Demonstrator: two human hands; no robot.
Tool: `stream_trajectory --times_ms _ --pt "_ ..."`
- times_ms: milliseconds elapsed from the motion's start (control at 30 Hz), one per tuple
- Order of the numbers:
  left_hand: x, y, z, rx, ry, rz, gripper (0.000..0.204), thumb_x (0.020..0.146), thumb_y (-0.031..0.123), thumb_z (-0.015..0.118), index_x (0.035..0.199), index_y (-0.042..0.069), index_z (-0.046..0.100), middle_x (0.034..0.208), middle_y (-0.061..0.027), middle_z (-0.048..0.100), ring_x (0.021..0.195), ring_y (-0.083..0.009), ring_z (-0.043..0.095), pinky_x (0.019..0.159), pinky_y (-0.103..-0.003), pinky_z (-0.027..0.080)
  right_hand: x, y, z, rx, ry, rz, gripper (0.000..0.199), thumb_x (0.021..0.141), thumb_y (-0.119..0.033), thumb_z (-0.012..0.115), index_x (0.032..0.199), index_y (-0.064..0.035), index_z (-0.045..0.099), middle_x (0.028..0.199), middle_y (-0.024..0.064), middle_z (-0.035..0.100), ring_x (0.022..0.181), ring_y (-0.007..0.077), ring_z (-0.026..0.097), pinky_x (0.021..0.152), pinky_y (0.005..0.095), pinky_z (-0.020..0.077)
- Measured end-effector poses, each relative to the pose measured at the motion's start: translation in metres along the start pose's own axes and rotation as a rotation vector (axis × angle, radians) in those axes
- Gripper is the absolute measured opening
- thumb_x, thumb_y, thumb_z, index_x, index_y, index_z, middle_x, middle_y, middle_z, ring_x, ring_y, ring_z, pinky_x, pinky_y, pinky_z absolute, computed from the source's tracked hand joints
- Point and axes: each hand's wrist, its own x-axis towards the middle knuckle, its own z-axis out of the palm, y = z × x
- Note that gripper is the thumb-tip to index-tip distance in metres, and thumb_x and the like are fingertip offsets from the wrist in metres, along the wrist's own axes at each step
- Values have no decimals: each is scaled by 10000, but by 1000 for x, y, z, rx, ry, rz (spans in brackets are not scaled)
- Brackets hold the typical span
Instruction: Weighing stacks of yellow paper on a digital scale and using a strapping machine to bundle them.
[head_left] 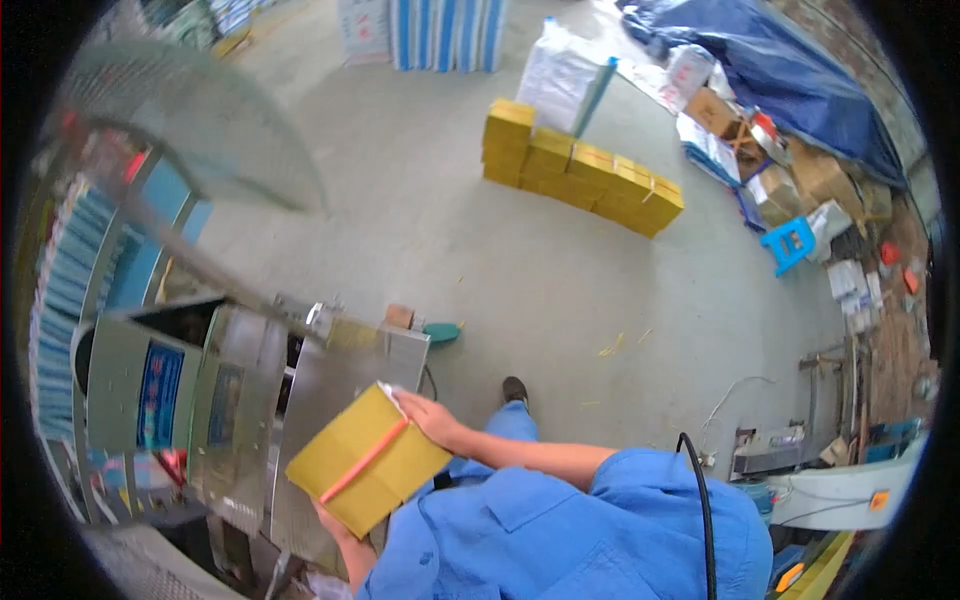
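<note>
A thick yellow block-shaped bundle (345,450) with an orange-red band across its face is held tilted in front of my body, over the edge of a metal machine table (300,415). My right hand (432,418) presses against its upper right edge, with the fingers lying along the side. At the lower corner, my left hand (338,525) grips it from beneath, and most of those fingers are hidden behind the bundle. A small reddish-brown block (400,316) and a green rounded object (441,333) are at the table's far end.
A row of stacked yellow bundles (590,180) stands on the floor ahead, beside a white sack (560,75). To the left is a machine with a large round guard (215,130). A blue stool (788,245), cardboard boxes (815,170) and a blue tarp (780,70) lie right.
</note>
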Motion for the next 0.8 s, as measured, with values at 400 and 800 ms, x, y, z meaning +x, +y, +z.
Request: stream_trajectory --times_ms 400,800 --pt "-72 -195 429 -42 -363 -405 546 1047 476 330 1370 66 490 1271 -102 595 1114 -228 615 914 -363 526 -150 -111 -457 208 381 196 466 1051 -309 404 1418 -27 463 1375 77 536 1231 172 512 1038 303 409" --pt "-15 -236 752 158 -594 -579 626 1036 537 306 1395 49 463 1317 -118 569 1160 -227 590 953 -355 504 -115 -222 -692 516 609 140 427 1013 -339 428 1294 -36 538 1219 111 616 1082 205 619 890 340 529"
